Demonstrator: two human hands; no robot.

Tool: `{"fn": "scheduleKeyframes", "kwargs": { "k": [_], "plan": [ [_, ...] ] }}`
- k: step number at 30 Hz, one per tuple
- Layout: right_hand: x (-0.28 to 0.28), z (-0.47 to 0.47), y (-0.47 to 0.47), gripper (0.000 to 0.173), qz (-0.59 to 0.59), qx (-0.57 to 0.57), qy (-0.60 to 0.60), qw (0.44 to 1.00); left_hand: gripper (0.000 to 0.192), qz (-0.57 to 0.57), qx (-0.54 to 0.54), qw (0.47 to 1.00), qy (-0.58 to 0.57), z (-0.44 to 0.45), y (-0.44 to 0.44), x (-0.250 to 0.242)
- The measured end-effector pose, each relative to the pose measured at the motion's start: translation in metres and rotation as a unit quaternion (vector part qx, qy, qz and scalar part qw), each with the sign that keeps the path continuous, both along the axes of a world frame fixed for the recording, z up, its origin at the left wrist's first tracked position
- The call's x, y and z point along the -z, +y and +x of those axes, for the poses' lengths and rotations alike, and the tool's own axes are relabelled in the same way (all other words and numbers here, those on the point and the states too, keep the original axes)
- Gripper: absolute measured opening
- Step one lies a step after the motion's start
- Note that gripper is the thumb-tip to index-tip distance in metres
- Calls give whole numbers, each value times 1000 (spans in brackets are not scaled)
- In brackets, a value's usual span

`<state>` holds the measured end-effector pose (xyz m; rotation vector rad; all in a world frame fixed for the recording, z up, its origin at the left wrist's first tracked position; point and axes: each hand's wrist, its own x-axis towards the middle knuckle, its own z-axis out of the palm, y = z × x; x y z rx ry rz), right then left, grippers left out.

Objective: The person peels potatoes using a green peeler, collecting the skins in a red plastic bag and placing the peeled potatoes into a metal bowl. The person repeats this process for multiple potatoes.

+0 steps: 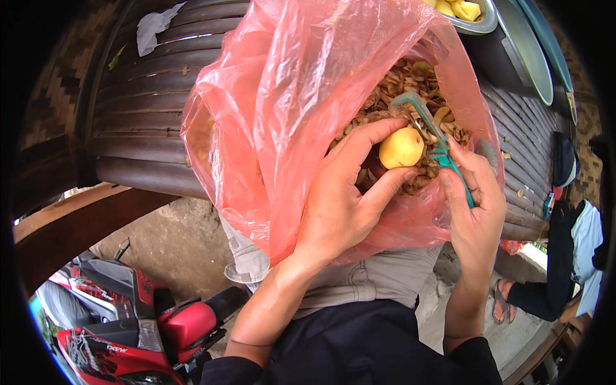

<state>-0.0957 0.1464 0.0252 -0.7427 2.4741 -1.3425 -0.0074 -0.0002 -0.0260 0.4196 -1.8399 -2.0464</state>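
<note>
Between the thumb and fingers of my left hand [344,192] is a small, yellow peeled potato [401,148] with a dark spot. My right hand [474,192] grips the handle of a teal Y-shaped peeler [438,144], its blade close to the potato's right side. Whether the blade touches the potato I cannot tell. Both hands are over the mouth of a translucent pink plastic bag [288,120]. Inside the bag lies a heap of brown and pale peelings [404,89]. Something dark and round sits below the potato, mostly hidden by my left hand.
The bag rests on a bamboo-slat platform [139,120] and against my lap. A metal bowl [481,26] of yellow peeled pieces and a large pot [527,53] stand at upper right. A red motorcycle [125,332] is at lower left. Another person's sandalled foot [504,301] appears at right.
</note>
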Motion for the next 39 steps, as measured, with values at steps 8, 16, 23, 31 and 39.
{"fn": "scheduleKeyframes", "kwargs": {
  "k": [8, 16, 23, 31, 39],
  "plan": [
    [0, 10, 7, 33, -126, 0, -159, 979, 50, 156, -13, 986, 57, -3, 2, -10],
    [4, 23, 7, 34, -158, -28, -152, 975, 49, 307, -10, 950, 61, -2, -3, -19],
    [12, 25, 6, 33, -72, -3, -66, 995, 47, 395, -16, 919, 16, -1, -6, -23],
    [5, 21, 8, 35, -150, -28, -114, 982, 48, 385, -11, 921, 59, -4, -4, -17],
    [8, 24, 6, 32, -119, -14, -104, 987, 46, 422, -1, 905, 52, 0, -4, -17]
  ]
}}
